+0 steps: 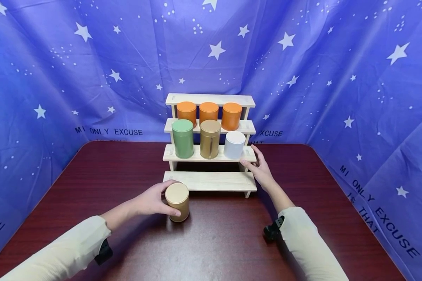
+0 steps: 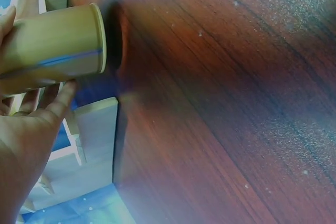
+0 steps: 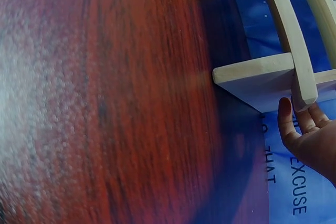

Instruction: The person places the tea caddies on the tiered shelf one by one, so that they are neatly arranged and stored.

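My left hand grips a gold canister by its side, thumb in front and fingers behind. The canister is upright, in front of the lower left of a wooden tiered shelf. In the left wrist view, a dark gap shows between the canister's base and the tabletop. My right hand holds the right end of the shelf's second step from the bottom, with thumb and fingers around the board end. Just left of those fingers stands a white canister.
Beside the white canister on that step are a green canister and another gold canister. Three orange canisters line the step above. The shelf stands on a dark red wooden table, with a blue star-patterned curtain behind it.
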A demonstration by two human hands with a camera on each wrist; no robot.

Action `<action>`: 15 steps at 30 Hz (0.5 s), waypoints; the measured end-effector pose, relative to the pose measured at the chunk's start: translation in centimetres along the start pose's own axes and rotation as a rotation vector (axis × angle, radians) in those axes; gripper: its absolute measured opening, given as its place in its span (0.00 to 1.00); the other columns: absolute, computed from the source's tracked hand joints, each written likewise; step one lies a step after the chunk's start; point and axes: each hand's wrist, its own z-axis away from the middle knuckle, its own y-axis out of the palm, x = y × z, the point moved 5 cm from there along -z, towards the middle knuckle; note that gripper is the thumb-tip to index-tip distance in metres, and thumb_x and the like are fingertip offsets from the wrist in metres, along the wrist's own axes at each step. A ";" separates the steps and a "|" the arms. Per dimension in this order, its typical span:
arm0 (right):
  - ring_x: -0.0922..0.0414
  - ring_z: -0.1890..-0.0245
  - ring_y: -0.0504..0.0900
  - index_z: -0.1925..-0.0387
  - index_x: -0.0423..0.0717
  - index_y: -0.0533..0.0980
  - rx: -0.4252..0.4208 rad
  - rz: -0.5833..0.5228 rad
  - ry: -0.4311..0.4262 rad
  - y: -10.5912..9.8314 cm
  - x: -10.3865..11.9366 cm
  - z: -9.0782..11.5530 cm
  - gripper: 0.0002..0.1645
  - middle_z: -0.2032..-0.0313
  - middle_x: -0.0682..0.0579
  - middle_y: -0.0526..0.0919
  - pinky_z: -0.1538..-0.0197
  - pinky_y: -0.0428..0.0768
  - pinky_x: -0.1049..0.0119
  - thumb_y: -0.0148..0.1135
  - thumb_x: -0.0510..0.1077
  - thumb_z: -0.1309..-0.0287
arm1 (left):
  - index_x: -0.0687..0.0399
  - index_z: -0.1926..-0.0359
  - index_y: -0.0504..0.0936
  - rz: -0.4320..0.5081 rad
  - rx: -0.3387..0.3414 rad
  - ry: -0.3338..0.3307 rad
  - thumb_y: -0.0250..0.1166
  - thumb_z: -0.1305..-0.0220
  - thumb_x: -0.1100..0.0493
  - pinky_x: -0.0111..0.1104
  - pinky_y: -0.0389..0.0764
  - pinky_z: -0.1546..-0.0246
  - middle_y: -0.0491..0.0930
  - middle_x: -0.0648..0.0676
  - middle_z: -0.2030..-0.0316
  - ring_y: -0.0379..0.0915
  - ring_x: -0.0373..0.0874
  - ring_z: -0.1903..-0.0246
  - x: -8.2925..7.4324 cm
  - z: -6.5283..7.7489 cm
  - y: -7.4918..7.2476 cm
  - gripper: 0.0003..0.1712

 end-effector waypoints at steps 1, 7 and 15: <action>0.55 0.36 0.61 0.27 0.54 0.45 -0.001 0.004 -0.003 0.0 -0.1 0.0 0.47 0.31 0.45 0.58 0.39 0.62 0.72 0.60 0.39 0.40 | 0.53 0.43 0.71 0.000 -0.001 -0.001 0.78 0.60 0.54 0.28 0.75 0.49 0.78 0.51 0.54 0.74 0.37 0.53 -0.1 0.0 0.0 0.41; 0.53 0.33 0.59 0.27 0.54 0.45 -0.001 0.014 -0.039 0.0 -0.4 -0.1 0.47 0.31 0.45 0.57 0.32 0.59 0.60 0.61 0.42 0.40 | 0.52 0.44 0.71 0.007 -0.029 -0.019 0.79 0.62 0.53 0.30 0.75 0.50 0.78 0.51 0.54 0.74 0.40 0.53 -0.6 0.1 -0.4 0.42; 0.52 0.34 0.60 0.27 0.54 0.45 -0.005 0.023 -0.033 -0.1 -0.3 -0.1 0.47 0.31 0.44 0.57 0.33 0.60 0.61 0.60 0.41 0.40 | 0.52 0.44 0.70 0.036 -0.052 -0.011 0.79 0.63 0.56 0.31 0.78 0.53 0.78 0.54 0.54 0.74 0.45 0.54 -1.6 -0.2 -1.3 0.42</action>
